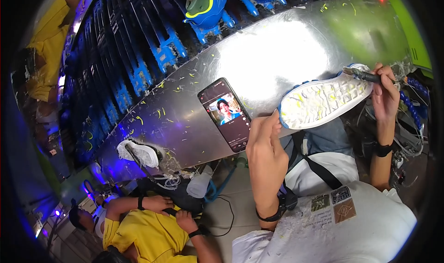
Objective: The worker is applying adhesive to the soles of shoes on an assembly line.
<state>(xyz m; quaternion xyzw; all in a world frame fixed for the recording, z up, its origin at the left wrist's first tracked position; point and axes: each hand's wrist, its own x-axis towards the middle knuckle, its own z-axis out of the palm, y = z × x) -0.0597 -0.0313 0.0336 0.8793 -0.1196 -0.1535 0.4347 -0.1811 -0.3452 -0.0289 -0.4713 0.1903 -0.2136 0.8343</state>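
Observation:
A shoe (319,103) with a white treaded sole and blue edging lies sole up, tilted over the near edge of the metal table. My left hand (266,147) is closed on its left end, thumb and fingers pinching the rim. My right hand (386,92) grips a brush (367,76) with a dark handle. The brush's tip rests at the sole's right end, where whitish residue shows. Yellow and white flecks mark the tread. Left of the shoe, a lit phone (225,115) lies face up on the metal table (185,138).
Beyond the table runs a rack of blue holders (171,50), with a blue and yellow shoe (203,8) on it. A white sole (138,154) sits at the table's left, near a white cup (199,184). A co-worker in yellow (143,230) is at lower left. Hoses (411,105) hang right.

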